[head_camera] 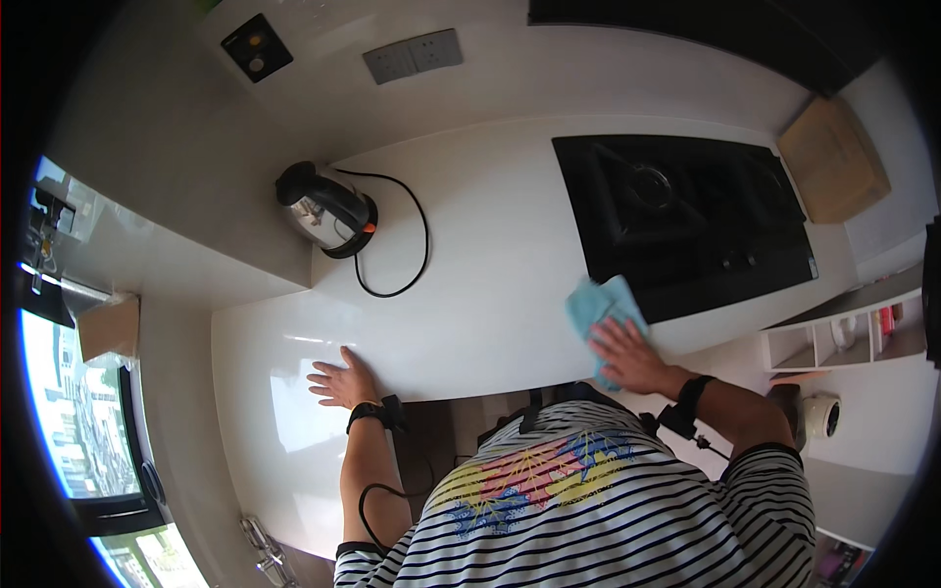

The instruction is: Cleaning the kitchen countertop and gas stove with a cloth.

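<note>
Under the spread fingers of my right hand [627,358] lies a light blue cloth [599,305], pressed to the white countertop [470,309] near its front edge. The cloth's far edge meets the front left corner of a black gas hob [684,213]. My left hand [344,379] rests on the counter to the left, fingers apart, holding nothing. Beyond it stands a steel and black electric kettle [328,209], its black cord [425,242] looped on the counter. Both wrists wear black straps.
A wooden board [834,162] leans in the corner right of the hob. Wall sockets [413,56] sit above the counter. At left are a window [81,411] and a cardboard box [109,327]. Small open shelves [838,342] stand at right. A metal faucet [266,551] shows at lower left.
</note>
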A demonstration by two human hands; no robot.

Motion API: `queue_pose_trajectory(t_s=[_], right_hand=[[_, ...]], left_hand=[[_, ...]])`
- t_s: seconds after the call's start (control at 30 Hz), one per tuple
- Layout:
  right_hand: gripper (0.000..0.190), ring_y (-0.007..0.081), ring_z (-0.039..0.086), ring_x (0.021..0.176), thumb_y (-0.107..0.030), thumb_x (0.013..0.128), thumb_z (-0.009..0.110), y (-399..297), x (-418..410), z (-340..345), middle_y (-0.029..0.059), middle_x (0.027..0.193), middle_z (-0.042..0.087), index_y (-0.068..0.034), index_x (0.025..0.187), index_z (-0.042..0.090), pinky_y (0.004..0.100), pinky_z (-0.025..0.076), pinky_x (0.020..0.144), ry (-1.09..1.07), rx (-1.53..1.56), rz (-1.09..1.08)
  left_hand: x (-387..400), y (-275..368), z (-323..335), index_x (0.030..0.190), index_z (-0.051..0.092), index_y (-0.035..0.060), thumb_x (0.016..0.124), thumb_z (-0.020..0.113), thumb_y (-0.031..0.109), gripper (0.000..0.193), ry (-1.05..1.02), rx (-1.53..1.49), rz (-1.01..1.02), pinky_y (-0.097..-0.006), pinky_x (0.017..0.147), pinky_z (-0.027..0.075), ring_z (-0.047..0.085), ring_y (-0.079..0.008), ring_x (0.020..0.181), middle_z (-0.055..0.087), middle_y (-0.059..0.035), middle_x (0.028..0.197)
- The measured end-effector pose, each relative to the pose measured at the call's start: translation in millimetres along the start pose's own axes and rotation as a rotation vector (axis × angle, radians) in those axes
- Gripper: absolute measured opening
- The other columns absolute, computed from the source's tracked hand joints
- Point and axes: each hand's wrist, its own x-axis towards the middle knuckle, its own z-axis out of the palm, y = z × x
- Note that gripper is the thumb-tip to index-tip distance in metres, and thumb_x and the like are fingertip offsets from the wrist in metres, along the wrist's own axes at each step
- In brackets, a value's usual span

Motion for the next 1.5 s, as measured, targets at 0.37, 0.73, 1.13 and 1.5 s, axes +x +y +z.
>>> queue_pose_trajectory(t_s=[0.37, 0.73, 1.13, 1.5], right_hand=[[0.056, 0.0287, 0.016, 0.144, -0.038, 0.095, 0.044, 13.3, 180.5, -36.9, 0.0069, 0.155, 0.023, -0.017, 0.146, 0.033, 0.0514, 0.009, 0.115, 0.092, -0.029, -0.130], [0.056, 0.0303, 0.014, 0.144, -0.044, 0.096, 0.036, 131.6, 372.4, -85.8, 0.0076, 0.155, 0.022, -0.018, 0.146, 0.033, 0.0561, 0.011, 0.113, 0.246, -0.084, 0.350], [0.057, 0.0267, 0.022, 0.142, -0.041, 0.090, 0.049, -36.3, 194.7, -26.7, 0.0063, 0.154, 0.026, -0.018, 0.142, 0.040, 0.0588, 0.004, 0.113, -0.167, 0.027, -0.761], [0.057, 0.0316, 0.029, 0.138, -0.035, 0.087, 0.056, 65.9, 396.9, -90.8, 0.0078, 0.149, 0.034, -0.018, 0.139, 0.043, 0.0536, 0.022, 0.111, 0.210, -0.112, -0.442]], left_hand=[[0.6, 1.2, -4.7, 0.148, 0.023, 0.0055, 0.090, 0.044, 0.056, 0.080, -0.026, -0.029, -0.029, -0.0564, 0.113, 0.011, 0.009, -0.0410, 0.143, 0.014, -0.0223, 0.155], [1.7, 4.4, -7.5, 0.150, 0.020, 0.0061, 0.089, 0.047, 0.054, 0.082, -0.057, -0.025, -0.049, -0.0545, 0.114, 0.007, 0.006, -0.0391, 0.144, 0.011, -0.0200, 0.156], [7.5, 1.2, -2.4, 0.150, 0.020, 0.0088, 0.089, 0.046, 0.056, 0.081, -0.057, 0.038, -0.061, -0.0536, 0.115, 0.007, 0.008, -0.0375, 0.144, 0.013, -0.0179, 0.156], [7.1, 1.5, -1.3, 0.150, 0.021, 0.0086, 0.089, 0.046, 0.055, 0.080, -0.044, 0.025, -0.050, -0.0531, 0.115, 0.007, 0.009, -0.0378, 0.144, 0.014, -0.0179, 0.156]])
